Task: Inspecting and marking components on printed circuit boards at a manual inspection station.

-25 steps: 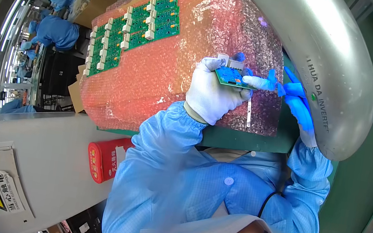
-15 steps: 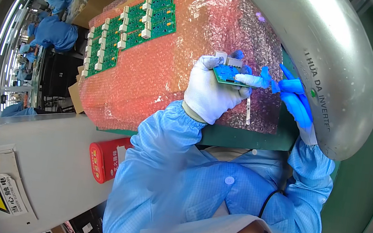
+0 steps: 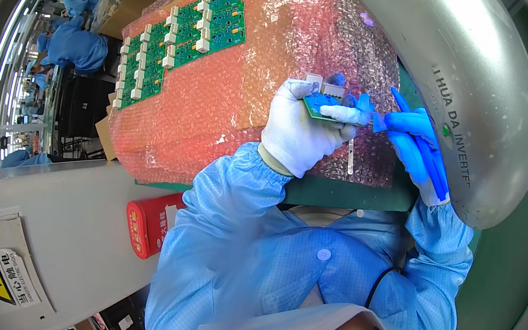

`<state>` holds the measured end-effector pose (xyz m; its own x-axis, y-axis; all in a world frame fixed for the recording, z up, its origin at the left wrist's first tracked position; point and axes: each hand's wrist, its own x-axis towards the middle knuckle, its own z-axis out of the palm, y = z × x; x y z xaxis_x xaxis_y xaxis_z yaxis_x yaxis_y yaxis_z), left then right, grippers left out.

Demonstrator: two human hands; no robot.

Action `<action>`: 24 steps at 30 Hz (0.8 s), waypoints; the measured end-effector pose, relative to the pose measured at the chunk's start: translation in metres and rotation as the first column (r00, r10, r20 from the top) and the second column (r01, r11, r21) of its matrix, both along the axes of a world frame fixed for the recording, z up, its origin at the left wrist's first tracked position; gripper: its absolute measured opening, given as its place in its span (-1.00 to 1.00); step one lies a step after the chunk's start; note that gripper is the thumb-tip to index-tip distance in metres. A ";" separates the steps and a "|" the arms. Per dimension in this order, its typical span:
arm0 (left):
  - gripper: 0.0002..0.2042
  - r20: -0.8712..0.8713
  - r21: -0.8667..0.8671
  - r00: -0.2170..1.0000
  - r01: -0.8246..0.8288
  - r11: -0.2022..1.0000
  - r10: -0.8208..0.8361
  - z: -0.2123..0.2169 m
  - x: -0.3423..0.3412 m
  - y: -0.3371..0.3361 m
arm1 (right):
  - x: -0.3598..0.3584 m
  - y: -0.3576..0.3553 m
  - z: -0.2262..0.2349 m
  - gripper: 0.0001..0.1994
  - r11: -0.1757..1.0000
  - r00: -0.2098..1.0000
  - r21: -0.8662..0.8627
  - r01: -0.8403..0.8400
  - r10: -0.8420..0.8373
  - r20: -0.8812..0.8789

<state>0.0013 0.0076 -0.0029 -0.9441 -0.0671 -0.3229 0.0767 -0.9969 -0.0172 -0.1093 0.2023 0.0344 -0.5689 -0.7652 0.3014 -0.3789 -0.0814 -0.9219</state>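
My left hand point(image 3: 299, 129), in a white glove with blue-tinted fingertips, is closed round a green circuit board point(image 3: 313, 107). White block-shaped connectors point(image 3: 332, 89) stand on the board's far side. My right hand point(image 3: 415, 142), in a glove that looks blue under the light, is closed just right of the board. Its fingertips pinch a small thin blue piece point(image 3: 378, 122) beside the left fingertips. A slim dark blue pen-like stick point(image 3: 437, 170) lies along the right hand. Below the left fingers shows a narrow pale strip point(image 3: 351, 157); what holds it is hidden.
Several circuit boards point(image 3: 218, 32) with white connectors lie in rows on pink bubble wrap point(image 3: 197, 112). A large silvery lamp-like housing point(image 3: 491, 82) overhangs the right side. A red container point(image 3: 146, 226) stands at the lower left, beside a grey cabinet point(image 3: 65, 232). People in blue work farther left.
My right fingertips have drawn closer to the left hand and pinch the small blue piece. The pen-like stick now shows along the right hand. The board stays in my left hand.
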 end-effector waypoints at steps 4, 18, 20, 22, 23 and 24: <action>-0.78 0.156 -0.282 0.984 -0.037 0.959 0.084 0.008 -0.001 0.006 | -0.006 0.005 -0.011 -0.76 0.996 0.990 0.047 0.079 -0.072 -0.124; -0.15 -0.748 -0.517 0.626 -0.345 -0.783 0.219 0.001 0.008 0.007 | 0.001 0.025 -0.063 -0.69 0.954 0.792 0.067 0.293 -0.281 0.541; -0.11 -0.754 -0.449 0.630 -0.287 -0.846 0.186 0.003 0.012 0.006 | 0.014 0.013 -0.053 -0.72 0.954 0.946 -0.112 0.279 -0.293 -0.138; -0.13 -0.764 -0.433 0.620 -0.290 -0.854 0.178 0.007 0.012 0.005 | 0.011 0.010 -0.044 -0.70 0.952 0.889 -0.140 0.272 -0.304 -0.342; -0.14 -0.772 -0.417 0.614 -0.297 -0.859 0.162 0.008 0.012 0.005 | 0.010 0.010 -0.043 -0.69 0.953 0.866 -0.149 0.262 -0.300 -0.400; -0.14 -0.773 -0.419 0.612 -0.293 -0.860 0.168 0.007 0.013 0.005 | 0.009 0.010 -0.042 -0.68 0.955 0.839 -0.157 0.252 -0.296 -0.457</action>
<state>0.0147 0.0128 0.0045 -0.3212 -0.2565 0.9116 0.3512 0.8617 0.3662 -0.1000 0.2118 -0.0074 -0.5244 -0.5570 0.6440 -0.7834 0.0192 -0.6212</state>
